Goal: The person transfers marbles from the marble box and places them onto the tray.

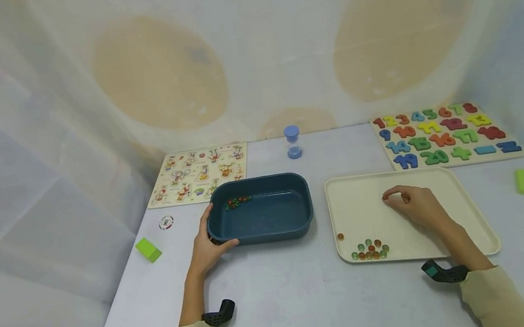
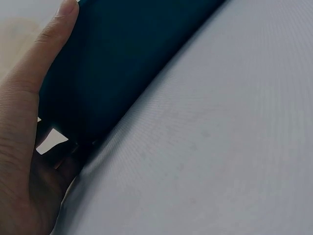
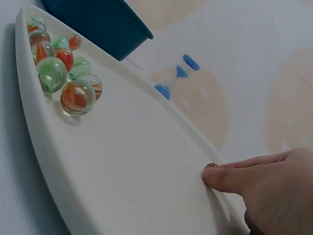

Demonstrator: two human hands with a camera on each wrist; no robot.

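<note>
My left hand grips the left end of a dark blue rectangular basin, thumb along the front wall and fingers round the side. Several red and green marbles lie in the basin's back left part. Over the middle of a cream tray, my right hand pinches a marble between thumb and index finger; most of it is hidden by the fingertips. Several glass marbles cluster in the tray's front left corner, and a single orange marble sits by its left edge.
Behind the basin lie a picture puzzle board and a blue sand timer. A number puzzle board is behind the tray. Green blocks flank both sides, with a round chip at left.
</note>
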